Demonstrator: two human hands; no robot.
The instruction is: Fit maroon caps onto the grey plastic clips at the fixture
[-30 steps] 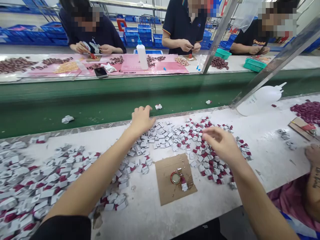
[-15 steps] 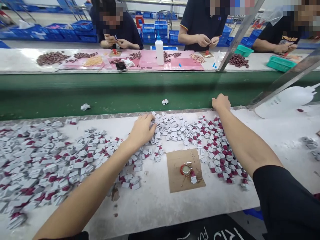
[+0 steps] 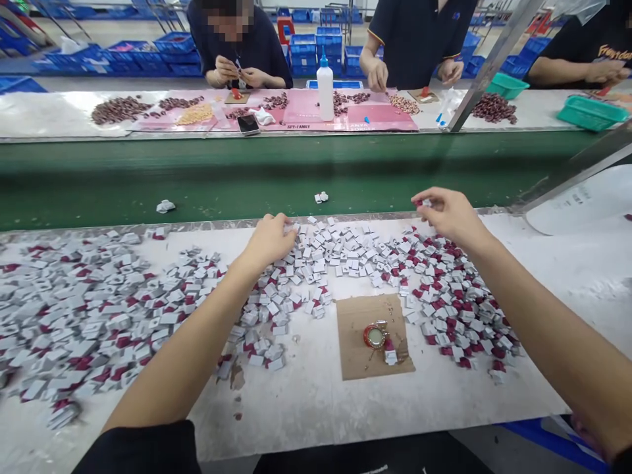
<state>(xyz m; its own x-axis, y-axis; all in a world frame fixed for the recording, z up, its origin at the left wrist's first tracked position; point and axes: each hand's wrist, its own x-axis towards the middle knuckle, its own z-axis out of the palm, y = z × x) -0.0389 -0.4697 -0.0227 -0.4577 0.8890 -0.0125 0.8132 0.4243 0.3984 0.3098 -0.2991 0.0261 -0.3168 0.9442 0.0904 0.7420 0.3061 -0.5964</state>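
Observation:
My right hand (image 3: 455, 214) hovers over the near edge of the green belt, thumb and fingers pinched on a small white-and-maroon piece (image 3: 423, 203). At the far side of the heap, my left hand (image 3: 271, 240) rests with curled fingers against small white blocks (image 3: 316, 247). Whatever lies under those fingertips is hidden. White-and-maroon pieces (image 3: 459, 296) spread below my right hand, and a larger heap (image 3: 99, 316) covers the left side. Between my forearms lies a cardboard square (image 3: 353, 359) bearing a round red-rimmed cap with pale glue-like contents (image 3: 375, 336) and one white-and-maroon piece (image 3: 390, 354).
The green belt (image 3: 247, 168) runs across beyond my table, with two small white clusters on it. A slanted metal post (image 3: 494, 66) and a white bottle (image 3: 582, 201) stand at right. Across the belt, several people handle small parts near a glue bottle (image 3: 325, 92).
My right hand has turned and lifted, now showing a white-and-maroon piece in its fingers. My left hand has shifted slightly left along the heap. The camera view has moved a little.

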